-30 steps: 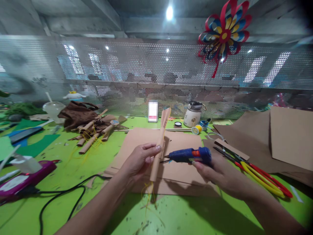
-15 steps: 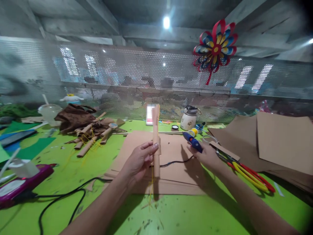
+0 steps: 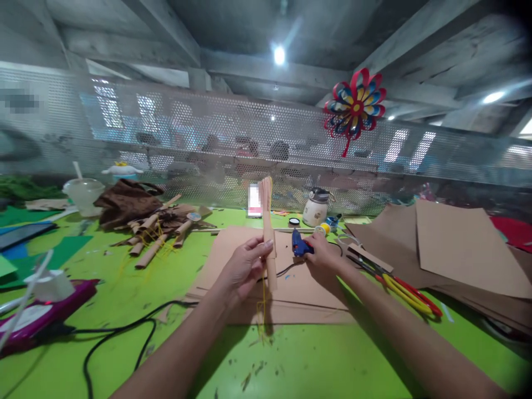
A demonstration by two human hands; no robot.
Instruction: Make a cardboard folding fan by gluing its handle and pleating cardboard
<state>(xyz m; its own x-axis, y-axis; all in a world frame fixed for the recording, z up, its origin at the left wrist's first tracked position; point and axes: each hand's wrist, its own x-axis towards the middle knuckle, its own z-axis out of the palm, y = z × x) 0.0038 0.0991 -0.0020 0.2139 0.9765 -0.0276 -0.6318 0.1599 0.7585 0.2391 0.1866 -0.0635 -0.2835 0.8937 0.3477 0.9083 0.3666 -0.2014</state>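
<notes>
My left hand (image 3: 246,265) is closed around a rolled brown paper tube (image 3: 268,233) that stands nearly upright, fanned at its top, with thin yellow strands hanging from its lower end. My right hand (image 3: 322,255) is wrapped on a blue glue gun (image 3: 298,244) set down on the stack of brown cardboard sheets (image 3: 233,246). Its black cord (image 3: 286,270) trails across the sheets toward the tube.
Red and yellow scissors (image 3: 405,291) lie right of my hand beside more brown sheets (image 3: 461,244). Several paper rolls (image 3: 155,233) are piled at the back left. A black cable (image 3: 120,332) and a pink device (image 3: 37,316) lie on the green table. A white jar (image 3: 313,210) stands behind.
My right hand carried the glue gun away from the tube, to the right and back, and lowered it onto the cardboard. The left hand turned the tube more upright.
</notes>
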